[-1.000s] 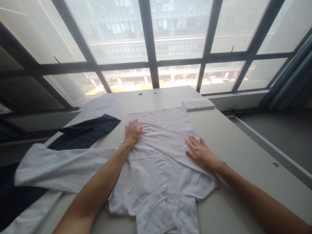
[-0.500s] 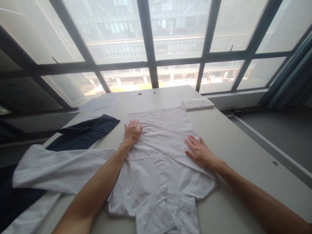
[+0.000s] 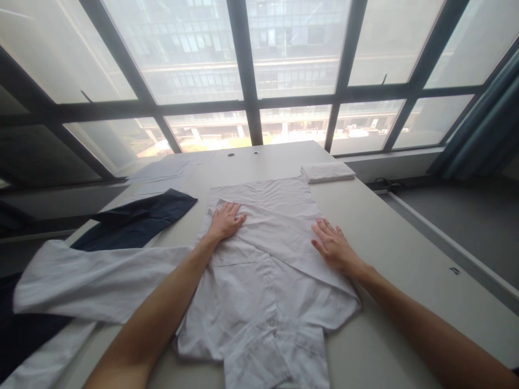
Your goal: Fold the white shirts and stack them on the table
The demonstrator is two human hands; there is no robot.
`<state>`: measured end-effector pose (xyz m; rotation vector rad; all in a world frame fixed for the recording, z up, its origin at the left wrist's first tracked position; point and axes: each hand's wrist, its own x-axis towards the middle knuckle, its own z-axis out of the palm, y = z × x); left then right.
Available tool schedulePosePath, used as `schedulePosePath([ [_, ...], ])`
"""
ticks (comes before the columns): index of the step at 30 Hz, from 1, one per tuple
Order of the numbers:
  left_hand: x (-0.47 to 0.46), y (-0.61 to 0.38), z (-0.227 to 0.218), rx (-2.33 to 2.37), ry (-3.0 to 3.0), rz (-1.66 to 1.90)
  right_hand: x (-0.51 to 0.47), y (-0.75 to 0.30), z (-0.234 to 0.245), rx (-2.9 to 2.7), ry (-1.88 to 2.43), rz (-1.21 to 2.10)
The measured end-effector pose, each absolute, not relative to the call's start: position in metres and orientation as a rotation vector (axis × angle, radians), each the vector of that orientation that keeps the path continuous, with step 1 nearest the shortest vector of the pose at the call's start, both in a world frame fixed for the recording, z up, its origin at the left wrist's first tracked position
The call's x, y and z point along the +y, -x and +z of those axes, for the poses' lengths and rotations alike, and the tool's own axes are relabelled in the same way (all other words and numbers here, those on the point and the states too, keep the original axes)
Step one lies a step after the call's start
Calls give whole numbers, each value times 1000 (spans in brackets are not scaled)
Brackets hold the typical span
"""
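A white button-up shirt (image 3: 259,292) lies spread on the white table, its collar toward me and its hem at the far side. One sleeve is folded diagonally across the body from the right; the other stretches out to the left, passing beneath my left forearm. My left hand (image 3: 227,220) rests flat on the folded sleeve near its cuff, fingers apart. On the right edge of the shirt lies my right hand (image 3: 333,246), palm down with fingers extended. Neither hand grips the cloth.
Dark navy cloth (image 3: 141,219) lies left of the shirt, with more dark and white fabric at the lower left. A folded white cloth (image 3: 328,172) sits at the far right of the table (image 3: 405,281). Pale flat cloth (image 3: 162,170) is at the far left. Windows stand behind.
My left hand has slid slightly right and toward me across the folded sleeve. My right hand has shifted a little right, toward the shirt's edge.
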<state>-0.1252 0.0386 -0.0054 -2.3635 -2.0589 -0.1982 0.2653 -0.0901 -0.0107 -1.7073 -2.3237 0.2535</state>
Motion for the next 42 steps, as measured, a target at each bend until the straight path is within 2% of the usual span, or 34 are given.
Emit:
schedulePosePath([
  [25, 39, 126, -5, -2073, 2373, -163, -96, -259, -9, -2311, 1824, 193],
  [30, 38, 125, -3, -2028, 2315, -260, -97, -259, -1, -2215, 1655, 96],
  [34, 38, 126, -5, -2034, 2351, -186, -100, -256, 1, -2300, 1512, 128],
  [42, 40, 127, -6, -2053, 2377, -153, -100, -255, -10, -2506, 1585, 229],
])
